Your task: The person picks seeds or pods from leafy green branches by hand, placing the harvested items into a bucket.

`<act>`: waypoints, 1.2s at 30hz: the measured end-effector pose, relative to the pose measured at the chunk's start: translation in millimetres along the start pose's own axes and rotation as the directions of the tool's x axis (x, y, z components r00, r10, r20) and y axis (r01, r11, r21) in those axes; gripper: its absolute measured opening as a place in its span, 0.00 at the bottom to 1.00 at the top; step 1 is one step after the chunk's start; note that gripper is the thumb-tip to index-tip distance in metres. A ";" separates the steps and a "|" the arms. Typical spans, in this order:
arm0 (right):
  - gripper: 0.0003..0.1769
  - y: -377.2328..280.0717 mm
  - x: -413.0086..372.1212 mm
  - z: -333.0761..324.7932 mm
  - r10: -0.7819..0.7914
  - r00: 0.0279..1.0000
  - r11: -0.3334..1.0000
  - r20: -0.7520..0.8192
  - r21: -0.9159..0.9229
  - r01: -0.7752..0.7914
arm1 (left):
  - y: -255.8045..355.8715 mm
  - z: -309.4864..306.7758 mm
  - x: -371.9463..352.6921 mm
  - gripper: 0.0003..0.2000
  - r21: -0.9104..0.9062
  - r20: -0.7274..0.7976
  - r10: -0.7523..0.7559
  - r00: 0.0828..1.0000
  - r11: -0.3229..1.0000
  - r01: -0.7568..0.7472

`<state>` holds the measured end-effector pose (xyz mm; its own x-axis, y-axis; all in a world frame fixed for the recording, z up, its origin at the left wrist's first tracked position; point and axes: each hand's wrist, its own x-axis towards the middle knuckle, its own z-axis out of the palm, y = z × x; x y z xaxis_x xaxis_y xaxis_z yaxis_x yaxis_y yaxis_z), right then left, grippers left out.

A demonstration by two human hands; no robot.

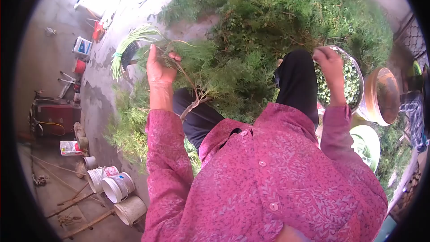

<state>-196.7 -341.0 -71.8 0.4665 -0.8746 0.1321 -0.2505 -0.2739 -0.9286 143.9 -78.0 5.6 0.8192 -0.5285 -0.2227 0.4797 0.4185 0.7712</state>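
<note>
- One sprig (197, 69) clenched in left hand (157, 69), 10 o'clock.
- Right hand (329, 65), 2 o'clock, over bowl (361, 85); its grip we cannot tell.
- We judge stripping; next needs a fresh pinch on sprig.

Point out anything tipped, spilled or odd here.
Nothing looks spilled or damaged. The left hand holds a feathery sprig with bare roots; the right hand hovers at a bowl of picked greens. The white buckets at lower left seem to lie on their sides, though the wide lens may exaggerate that.
</note>
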 end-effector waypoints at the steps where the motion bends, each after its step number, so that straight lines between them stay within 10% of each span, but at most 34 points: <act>1: 0.08 -10.7 -0.6 20.2 0.025 0.997 0.993 0.077 0.112 -0.034 | -4.0 2.0 3.0 0.16 0.006 0.008 0.003 1.000 1.000 -0.003; 4: 0.12 -32.7 -6.2 88.0 0.082 0.886 0.955 0.457 0.219 -0.202 | -16.1 16.8 1.6 0.20 0.036 -0.052 -0.051 0.997 0.998 0.053; 9: 0.23 42.9 -31.6 207.6 0.371 0.338 0.513 0.865 0.112 -0.851 | -33.3 26.1 -1.0 0.23 0.116 0.023 -0.084 0.996 0.990 0.081; 16: 0.20 56.1 -43.4 257.8 0.328 0.307 0.408 0.894 0.159 -0.899 | -52.8 31.5 -2.4 0.23 0.236 0.076 -0.187 0.979 0.958 0.165; 21: 0.12 51.7 -43.8 262.8 0.095 0.231 -0.146 0.968 0.243 -0.959 | -69.6 30.8 -5.0 0.19 0.257 0.085 -0.196 0.977 0.952 0.169; 28: 0.10 28.5 -46.1 255.8 0.001 0.373 -0.080 0.928 0.371 -0.925 | -70.0 15.7 6.7 0.18 0.474 0.145 -0.092 0.985 0.880 0.013; 29: 0.11 30.5 -44.6 254.7 -0.181 0.643 0.517 0.745 0.628 -0.582 | -74.5 16.2 10.2 0.19 0.672 0.141 0.066 0.988 0.727 -0.145; 30: 0.12 25.8 -43.2 250.8 -0.494 0.675 0.795 0.548 0.598 0.096 | -78.2 19.1 11.9 0.21 0.822 0.177 0.218 0.960 0.503 -0.266; 31: 0.12 20.7 -42.9 247.7 -0.495 0.678 0.793 0.543 0.602 0.096 | -81.7 21.8 13.2 0.21 0.825 0.180 0.216 0.959 0.498 -0.267; 33: 0.16 5.6 -40.8 236.5 -0.014 0.512 0.351 0.859 0.483 -0.802 | -89.9 28.9 14.5 0.25 0.857 0.503 0.308 0.808 -0.297 -0.421; 36: 0.17 -14.9 -43.2 212.9 -0.071 0.581 0.388 0.811 0.559 -0.733 | -94.8 47.6 4.9 0.21 0.579 0.770 0.179 0.612 -0.598 -0.554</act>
<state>-32.4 -213.9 -137.5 0.9766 -0.1646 -0.1383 0.0357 0.7583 -0.6509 87.5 -155.5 -40.3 0.3449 -0.8175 0.4612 -0.9229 -0.3849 0.0079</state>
